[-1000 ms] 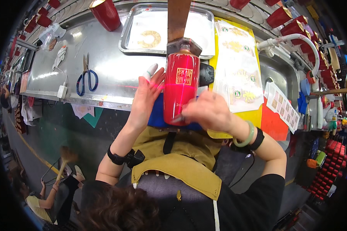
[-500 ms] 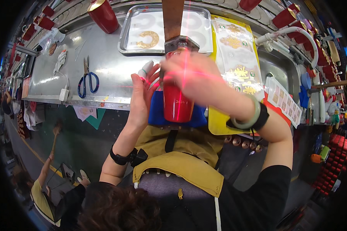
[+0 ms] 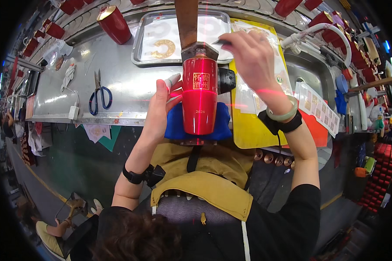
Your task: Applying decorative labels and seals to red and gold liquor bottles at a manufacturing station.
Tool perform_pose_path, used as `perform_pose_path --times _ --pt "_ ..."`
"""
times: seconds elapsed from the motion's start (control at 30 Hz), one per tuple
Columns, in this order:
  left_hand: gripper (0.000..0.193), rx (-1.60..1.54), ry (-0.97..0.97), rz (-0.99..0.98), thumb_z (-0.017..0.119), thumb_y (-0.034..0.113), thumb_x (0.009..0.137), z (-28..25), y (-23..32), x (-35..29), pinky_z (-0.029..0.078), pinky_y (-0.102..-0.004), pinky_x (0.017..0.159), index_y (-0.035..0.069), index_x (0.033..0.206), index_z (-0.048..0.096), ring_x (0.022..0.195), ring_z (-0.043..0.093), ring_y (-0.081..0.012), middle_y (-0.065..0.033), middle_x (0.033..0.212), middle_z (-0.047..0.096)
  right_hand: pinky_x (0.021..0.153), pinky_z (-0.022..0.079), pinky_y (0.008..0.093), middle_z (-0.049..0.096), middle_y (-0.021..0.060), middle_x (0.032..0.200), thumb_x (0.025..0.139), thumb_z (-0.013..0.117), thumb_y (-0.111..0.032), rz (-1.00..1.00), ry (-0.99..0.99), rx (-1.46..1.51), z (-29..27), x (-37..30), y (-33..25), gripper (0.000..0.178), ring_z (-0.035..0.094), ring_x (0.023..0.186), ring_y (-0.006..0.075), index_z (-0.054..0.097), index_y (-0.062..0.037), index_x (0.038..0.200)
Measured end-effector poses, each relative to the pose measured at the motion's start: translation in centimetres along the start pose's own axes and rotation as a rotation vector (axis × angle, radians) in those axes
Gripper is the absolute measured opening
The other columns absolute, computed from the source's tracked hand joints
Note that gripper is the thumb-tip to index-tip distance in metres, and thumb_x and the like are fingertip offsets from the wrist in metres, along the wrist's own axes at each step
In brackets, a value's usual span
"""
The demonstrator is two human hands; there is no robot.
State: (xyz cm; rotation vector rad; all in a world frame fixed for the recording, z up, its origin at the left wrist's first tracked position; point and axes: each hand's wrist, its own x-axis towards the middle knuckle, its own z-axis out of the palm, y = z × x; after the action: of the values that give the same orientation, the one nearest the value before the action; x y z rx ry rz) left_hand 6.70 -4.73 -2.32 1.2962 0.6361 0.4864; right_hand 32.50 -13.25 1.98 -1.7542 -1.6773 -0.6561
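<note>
In the head view, we see the red bottle [image 3: 200,102] over the blue cloth [image 3: 222,121]. Our left hand [image 3: 161,102], fingers apart, is just beside it. Our right hand [image 3: 253,56] pinches a small dark tool [image 3: 222,42] near the metal tray [image 3: 161,63].

Workshop | steel counter [image 3: 122,74], left | conveyor [image 3: 244,8], top edge | bottle [image 3: 200,98] crossed by red light lines [image 3: 200,119], centre | red bottles [image 3: 323,18], upper right
</note>
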Motion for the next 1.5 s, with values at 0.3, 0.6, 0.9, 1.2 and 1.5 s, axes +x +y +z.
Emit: perform_pose_path --times 0.3,0.6,0.9,1.2,1.5 --pt "0.072 -0.021 -0.126 -0.230 0.091 0.035 0.086 3.2 1.7 2.4 0.061 -0.0371 0.094 -0.006 0.135 0.056 0.105 0.074 -0.0203 -0.0160 0.121 0.072 0.064 0.040 0.0209 0.053 -0.0063 0.082 0.101 0.073 -0.017 0.586 0.098 0.974 -3.8 -2.3 -3.1 0.020 0.046 0.072 0.0031 0.066 -0.0059 0.117" --pt "0.089 0.213 -0.455 0.044 0.101 0.021 0.068 7.3 4.9 -2.1 0.058 -0.0377 0.102 -0.006 0.139 0.054 0.113 0.072 -0.0212 -0.0151 0.123 0.072 0.068 0.043 0.0191 0.063 -0.0039 0.088 0.096 0.083 -0.018 0.417 -0.162 0.791 -12.0 -4.8 -1.3 0.022 0.056 0.078 0.0021 0.069 -0.0038 0.105" --pt "0.126 -0.185 -0.910 0.030 0.108 0.036 0.059 16.1 3.9 -2.1 0.039 -0.0432 0.122 -0.006 0.158 0.041 0.141 0.056 -0.0288 -0.0177 0.152 0.057 0.075 0.044 0.0316 0.061 0.0066 0.087 0.098 0.076 -0.021 0.416 -0.071 0.431 -26.6 -11.9 -6.0 0.025 0.057 0.081 0.0172 0.066 0.0010 0.096" --pt "0.108 0.618 -1.242 0.485 0.100 0.032 0.071 21.2 -2.0 -2.7 0.043 -0.0404 0.120 0.003 0.159 0.044 0.145 0.051 -0.0351 -0.0183 0.155 0.053 0.080 0.044 0.0264 0.062 0.0031 0.093 0.105 0.070 -0.018 0.945 0.176 0.335 -33.9 -24.0 -9.1 0.023 0.057 0.087 0.0121 0.065 0.0046 0.101" --pt "0.072 0.824 -0.783 0.367 0.088 0.007 0.084 15.1 -2.7 -2.8 0.047 -0.0404 0.114 0.002 0.149 0.058 0.138 0.060 -0.0274 -0.0136 0.149 0.064 0.082 0.055 0.0483 0.072 0.0170 0.103 0.092 0.075 -0.015 1.545 -0.344 -0.362 -23.7 -48.8 -10.0 0.016 0.070 0.093 0.0406 0.077 -0.0081 0.107"
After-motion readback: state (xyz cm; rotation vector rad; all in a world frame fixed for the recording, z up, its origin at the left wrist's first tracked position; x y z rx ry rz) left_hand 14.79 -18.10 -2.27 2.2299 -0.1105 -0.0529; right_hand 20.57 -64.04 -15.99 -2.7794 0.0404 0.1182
